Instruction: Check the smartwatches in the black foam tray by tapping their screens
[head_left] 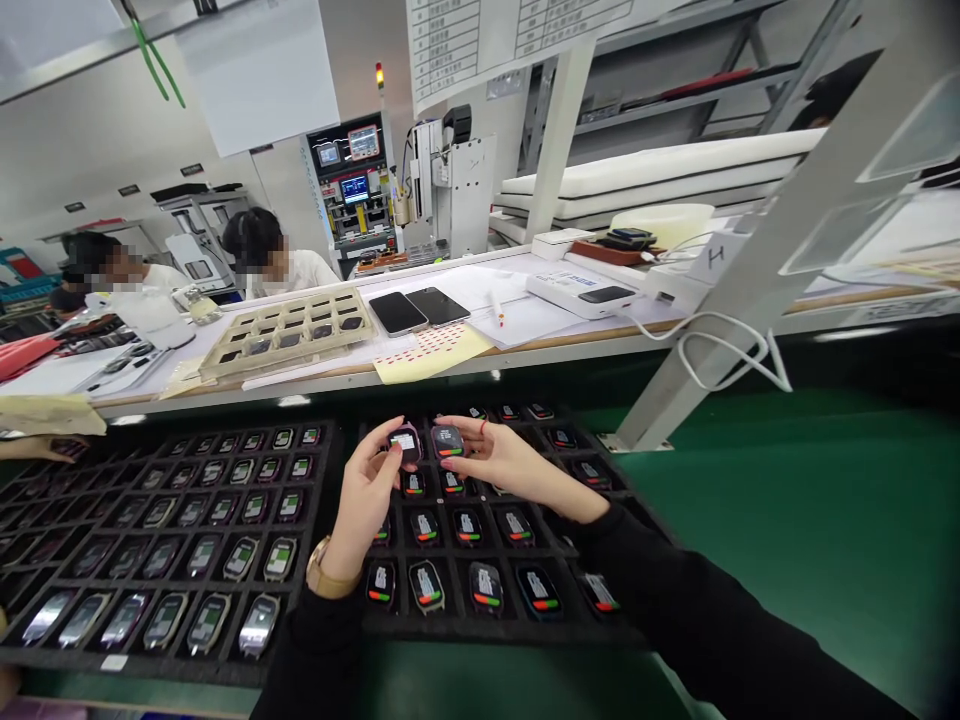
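Two watch bodies, one (406, 442) pinched in left hand (365, 500), one (448, 441) in right hand (504, 462), above two black trays (315, 520)

Bright, even light from above; small glare on the watch screens (259, 622). Edges bend like fisheye, corners blur, and the center stays sharp.

Left tray (150, 665) is lying beside right tray (487, 632); left hand (367, 497) and right hand (504, 460) are holding watches (405, 441) above the latter, phones (416, 310) lying behind.
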